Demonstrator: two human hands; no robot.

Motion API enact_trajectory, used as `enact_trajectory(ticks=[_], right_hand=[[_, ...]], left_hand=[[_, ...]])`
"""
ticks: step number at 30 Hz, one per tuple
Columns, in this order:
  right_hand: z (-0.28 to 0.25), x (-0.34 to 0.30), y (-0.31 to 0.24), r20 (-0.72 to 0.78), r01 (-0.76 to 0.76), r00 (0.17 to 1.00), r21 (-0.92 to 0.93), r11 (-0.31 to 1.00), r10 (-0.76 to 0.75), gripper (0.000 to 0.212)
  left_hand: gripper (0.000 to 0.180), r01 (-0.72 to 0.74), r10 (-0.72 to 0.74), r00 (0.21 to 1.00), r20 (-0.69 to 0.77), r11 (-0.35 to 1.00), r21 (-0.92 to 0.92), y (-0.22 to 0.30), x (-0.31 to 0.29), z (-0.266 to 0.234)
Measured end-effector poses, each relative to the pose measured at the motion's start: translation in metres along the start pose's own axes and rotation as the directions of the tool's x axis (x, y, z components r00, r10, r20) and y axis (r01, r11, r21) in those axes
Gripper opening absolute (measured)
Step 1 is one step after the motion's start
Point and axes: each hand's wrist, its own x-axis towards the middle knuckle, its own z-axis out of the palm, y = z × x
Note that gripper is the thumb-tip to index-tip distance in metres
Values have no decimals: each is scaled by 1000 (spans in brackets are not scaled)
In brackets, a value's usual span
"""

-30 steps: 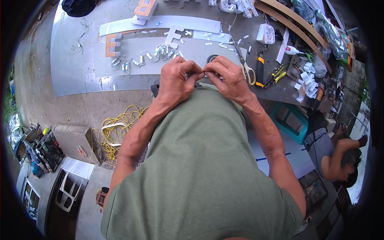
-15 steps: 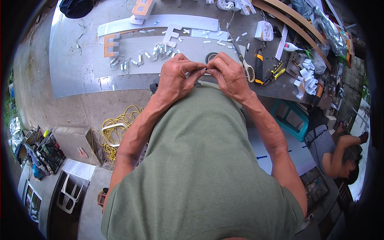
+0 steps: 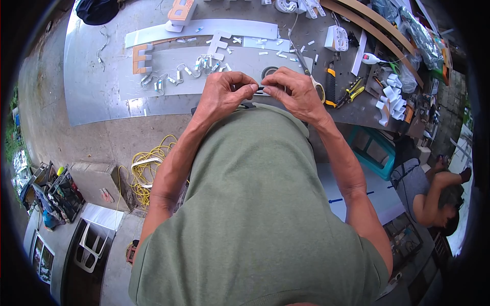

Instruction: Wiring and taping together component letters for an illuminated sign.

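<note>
Over the near edge of the metal-topped table, my left hand (image 3: 224, 94) pinches with thumb and forefinger at a small, thin black strip (image 3: 260, 89). My right hand (image 3: 295, 94) is closed in a pinch at the strip's other end, its fingertips a little apart from the left ones. The strip is too small to name more exactly. Just behind my fingers lies a dark roll of tape (image 3: 268, 72), partly covered by my right hand. Scissors (image 3: 318, 91) lie beside that hand, partly hidden. A string of white light modules (image 3: 178, 76) spreads beyond my left hand.
Right of the scissors are a yellow-and-black cutter (image 3: 331, 87) and yellow-handled pliers (image 3: 352, 93). Letter-shaped pieces (image 3: 142, 58) and a long white strip (image 3: 204, 31) lie farther back. A teal stool (image 3: 375, 153) and another person (image 3: 431, 199) are at right; yellow cord (image 3: 148, 171) is coiled at left.
My fingertips have drawn apart from each other, the left hand shifting slightly left, and the black strip between them now shows more.
</note>
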Motion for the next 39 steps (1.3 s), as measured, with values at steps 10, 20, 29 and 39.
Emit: enact_trajectory(ticks=[10,20,29,39], right_hand=[[2,1,12,53,48,998,-61,997,-45,15],[-1,3,10,53,124,990,86,989,-129,18],[10,2,6,-28,384,916,-228,895,-400,27],[13,-1,19,-79,479,840,-358,802,-537,24]], left_hand=[[24,-1,14,992,129,995,-99,-3,4,-1],[19,180,-109,972,208,913,-366,-18,14,-7],[12,427,-227,900,372,633,-645,-26,13,-6],[14,456,-251,886,390,623,-636,-24,12,-10]])
